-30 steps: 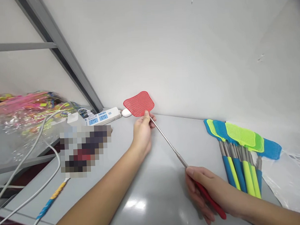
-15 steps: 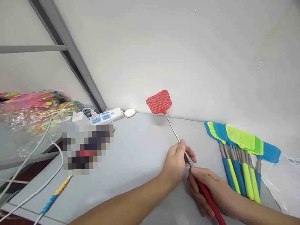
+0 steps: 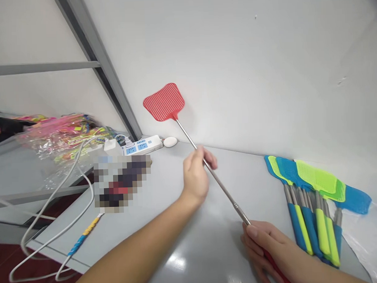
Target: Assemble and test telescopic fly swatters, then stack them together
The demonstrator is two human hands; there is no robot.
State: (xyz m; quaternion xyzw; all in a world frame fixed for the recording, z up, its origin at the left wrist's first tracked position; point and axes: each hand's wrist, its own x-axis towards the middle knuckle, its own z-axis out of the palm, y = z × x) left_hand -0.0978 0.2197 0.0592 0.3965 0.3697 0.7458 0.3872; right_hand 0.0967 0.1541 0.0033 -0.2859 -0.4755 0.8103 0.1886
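Observation:
I hold a red fly swatter with a mesh head (image 3: 164,102) and a telescoping metal rod (image 3: 221,187) that slants up to the left over the grey table (image 3: 166,225). My left hand (image 3: 196,176) is closed in a pinch on the rod about halfway along. My right hand (image 3: 268,248) is wrapped round the red handle at the bottom right, low over the table. The rod is drawn out long between the two hands, and the head stands in front of the white wall.
A pile of blue and green fly swatters (image 3: 314,199) lies to the right, beside a clear plastic bag (image 3: 365,234). A white power strip (image 3: 139,146) with cables sits at the wall. Bagged colourful items (image 3: 61,129) lie at the left, near a blurred object (image 3: 122,183).
My left hand slid from the swatter head down the rod to my right hand, then back up the rod. The rod is now longer and the head higher and further left.

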